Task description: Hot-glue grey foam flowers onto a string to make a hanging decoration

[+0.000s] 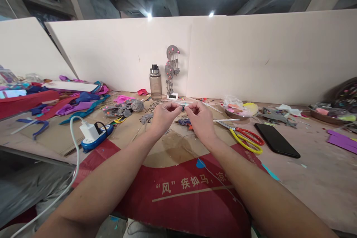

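My left hand (pixel 167 117) and my right hand (pixel 201 121) meet over the cardboard, thumbs and forefingers pinched together. Between the fingertips is a small blue piece (pixel 183 108), mostly hidden, so its kind is unclear. Below the hands, a thin grey string (pixel 212 173) trails over the red printed part of the cardboard (pixel 178 208). A dark, speckled bundle with an orange bit (pixel 184 122) lies just under the fingers. To the right of my right hand rest scissors (pixel 248 139) with one red and one yellow handle.
A black phone (pixel 276 140) lies right of the scissors. Behind stand a water bottle (pixel 155 83), a small white clock (pixel 172 96) and a grey moon-shaped hanging ornament (pixel 172 55). Leftward are a power strip (pixel 96 139), a grey yarn ball (pixel 137 105) and coloured felt strips (pixel 80 104).
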`<action>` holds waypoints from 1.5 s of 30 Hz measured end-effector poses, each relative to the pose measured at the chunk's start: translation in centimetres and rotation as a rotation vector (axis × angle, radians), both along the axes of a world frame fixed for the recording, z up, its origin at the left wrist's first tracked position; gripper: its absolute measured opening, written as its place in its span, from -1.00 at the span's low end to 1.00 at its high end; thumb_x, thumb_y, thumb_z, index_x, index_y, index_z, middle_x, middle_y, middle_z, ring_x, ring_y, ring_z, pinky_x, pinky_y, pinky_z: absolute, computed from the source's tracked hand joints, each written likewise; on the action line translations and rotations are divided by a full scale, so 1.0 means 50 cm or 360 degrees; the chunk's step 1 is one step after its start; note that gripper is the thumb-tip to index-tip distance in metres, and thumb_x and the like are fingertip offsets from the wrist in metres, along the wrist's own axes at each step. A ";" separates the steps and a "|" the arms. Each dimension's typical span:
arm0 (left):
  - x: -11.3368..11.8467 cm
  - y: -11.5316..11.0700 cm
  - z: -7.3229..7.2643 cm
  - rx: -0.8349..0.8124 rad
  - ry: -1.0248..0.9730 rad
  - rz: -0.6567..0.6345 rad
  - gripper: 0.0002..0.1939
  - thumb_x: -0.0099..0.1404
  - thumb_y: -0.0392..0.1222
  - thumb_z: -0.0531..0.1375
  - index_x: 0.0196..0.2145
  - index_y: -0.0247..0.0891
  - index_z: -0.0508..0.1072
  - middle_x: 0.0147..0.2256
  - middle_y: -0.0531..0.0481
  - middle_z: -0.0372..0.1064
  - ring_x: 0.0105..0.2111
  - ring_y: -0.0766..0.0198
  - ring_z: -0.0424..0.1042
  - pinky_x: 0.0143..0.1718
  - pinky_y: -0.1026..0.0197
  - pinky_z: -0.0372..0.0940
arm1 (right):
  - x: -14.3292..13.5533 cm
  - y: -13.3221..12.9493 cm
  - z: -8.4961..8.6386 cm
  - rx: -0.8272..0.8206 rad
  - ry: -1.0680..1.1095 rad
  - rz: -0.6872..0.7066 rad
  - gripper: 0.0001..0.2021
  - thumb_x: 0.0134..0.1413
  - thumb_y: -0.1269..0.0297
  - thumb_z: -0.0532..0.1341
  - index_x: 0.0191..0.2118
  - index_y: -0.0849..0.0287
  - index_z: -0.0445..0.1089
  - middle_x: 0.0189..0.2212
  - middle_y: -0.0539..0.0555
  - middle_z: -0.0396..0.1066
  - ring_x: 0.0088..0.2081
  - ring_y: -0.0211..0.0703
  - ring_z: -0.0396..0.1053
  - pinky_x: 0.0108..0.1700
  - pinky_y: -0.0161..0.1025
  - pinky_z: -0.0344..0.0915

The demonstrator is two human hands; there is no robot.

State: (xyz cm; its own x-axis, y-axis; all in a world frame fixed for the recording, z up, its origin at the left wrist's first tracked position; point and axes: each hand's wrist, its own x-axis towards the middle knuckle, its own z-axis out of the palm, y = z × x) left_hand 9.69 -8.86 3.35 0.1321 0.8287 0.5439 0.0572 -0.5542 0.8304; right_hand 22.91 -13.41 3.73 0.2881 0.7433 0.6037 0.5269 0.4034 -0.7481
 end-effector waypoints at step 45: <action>-0.030 0.054 -0.003 -0.0153 0.0198 -0.0080 -0.92 -0.01 -0.22 0.20 -0.56 -0.29 0.41 -0.67 0.13 0.26 -0.67 0.46 0.17 -0.62 0.36 0.05 | 0.022 0.001 -0.026 -0.0234 -0.0517 0.0288 -0.83 0.20 0.30 0.02 -0.28 0.16 0.35 -0.43 0.00 0.41 -0.40 -0.22 0.29 -0.30 -0.28 0.15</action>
State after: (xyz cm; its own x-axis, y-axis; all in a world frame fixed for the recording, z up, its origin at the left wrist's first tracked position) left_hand 8.21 -6.16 3.19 0.2362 0.8668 0.4392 0.1368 -0.4771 0.8681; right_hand 24.02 -13.37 2.44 -0.0440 0.8499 0.5251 0.6757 0.4124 -0.6110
